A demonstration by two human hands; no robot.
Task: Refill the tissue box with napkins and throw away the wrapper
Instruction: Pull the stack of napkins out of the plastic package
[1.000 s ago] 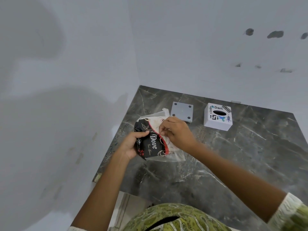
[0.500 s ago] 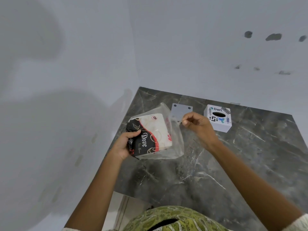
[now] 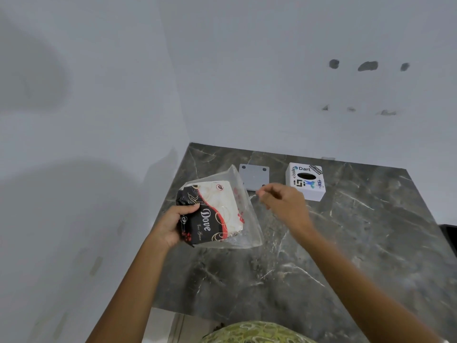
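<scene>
My left hand (image 3: 173, 225) grips the black end of a napkin pack (image 3: 212, 211), black, red and white with "Dove" printed on it, held above the counter. Its clear plastic wrapper (image 3: 247, 219) stands open on the right side. My right hand (image 3: 284, 206) pinches the wrapper's clear edge and holds it stretched away from the pack. A white tissue box (image 3: 306, 181) with stickers and a dark oval slot stands at the back of the counter. Its grey square lid (image 3: 254, 178) lies flat just left of it.
The dark marble counter (image 3: 346, 243) fills a corner between two white walls. Its front edge runs near my body, with a pale floor strip below. A dark object (image 3: 450, 233) shows at the right edge.
My right hand left the pack's top and pulled the clear wrapper flap out to the right, opening it. The left hand shifted the pack slightly left and tilted it.
</scene>
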